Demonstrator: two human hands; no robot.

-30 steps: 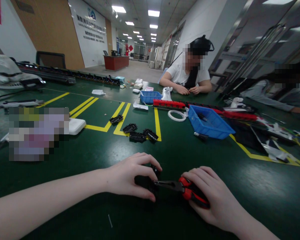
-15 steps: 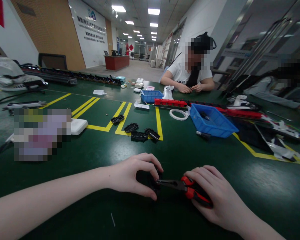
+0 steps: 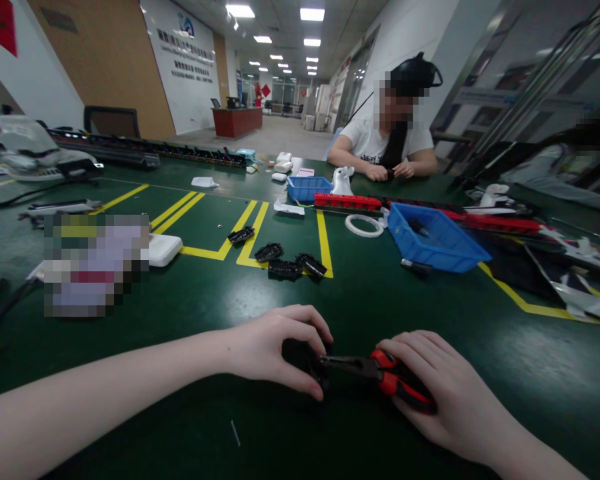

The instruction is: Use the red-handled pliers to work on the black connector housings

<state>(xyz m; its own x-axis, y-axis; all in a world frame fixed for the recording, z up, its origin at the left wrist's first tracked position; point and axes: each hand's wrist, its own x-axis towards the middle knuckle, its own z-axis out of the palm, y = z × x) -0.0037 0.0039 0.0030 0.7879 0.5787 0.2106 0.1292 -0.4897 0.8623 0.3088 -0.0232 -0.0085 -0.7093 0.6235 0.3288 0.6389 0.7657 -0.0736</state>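
Pliers [image 3: 376, 371] still at black part [image 3: 300, 356] (spare parts [image 3: 285, 269], blue bin [image 3: 447, 261] beyond)

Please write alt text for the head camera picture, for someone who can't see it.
The left hand holds a small black part on the green table while the right hand holds red-handled pliers, tips at the part. More black parts and a blue bin lie beyond.

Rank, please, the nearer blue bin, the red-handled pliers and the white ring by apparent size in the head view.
1. nearer blue bin.
2. red-handled pliers in the right hand, partly hidden and enlarged by nearness, so unsure against the bin.
3. white ring.
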